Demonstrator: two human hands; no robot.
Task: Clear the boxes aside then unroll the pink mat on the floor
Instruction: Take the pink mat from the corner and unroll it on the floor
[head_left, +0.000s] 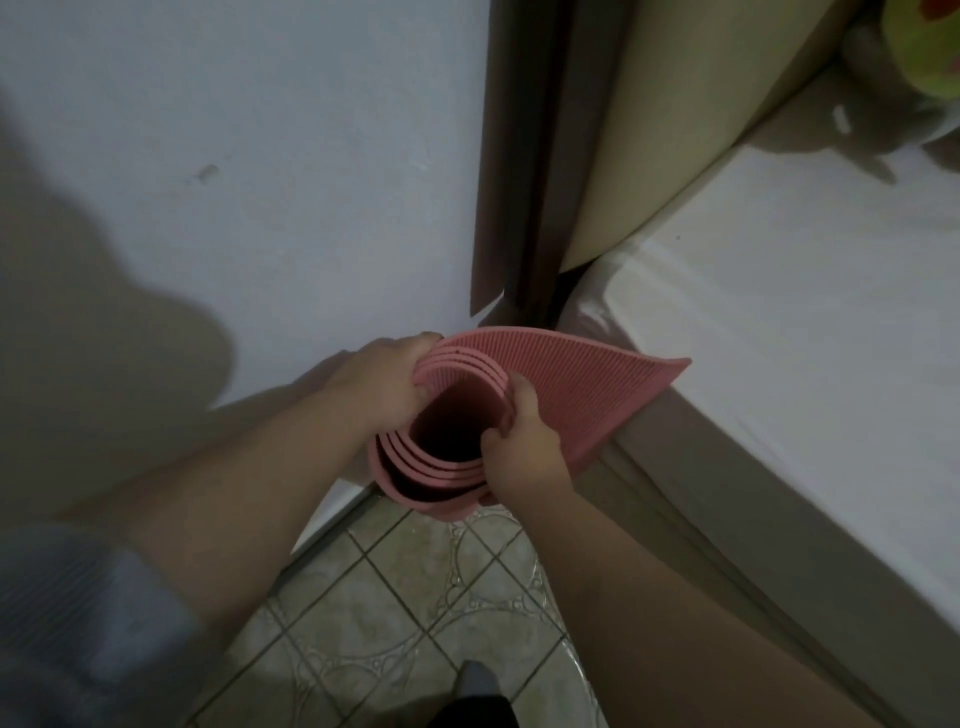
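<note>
The pink mat (571, 384) stands upright on end in the corner between the wall and the bed, loosely rolled, and I look down into its coil. Its ribbed outer flap has come loose and leans against the bed's edge. My left hand (384, 382) grips the rolled layers at the coil's far left rim, fingers hooked inside. On the near right rim my right hand (519, 441) pinches the layers. No boxes are in view.
A white wall (234, 182) is right behind the mat. A bed with a white sheet (779, 312) fills the right side, with a brown curtain (519, 156) and a beige headboard (675, 104) behind. Tiled floor (415, 597) lies below.
</note>
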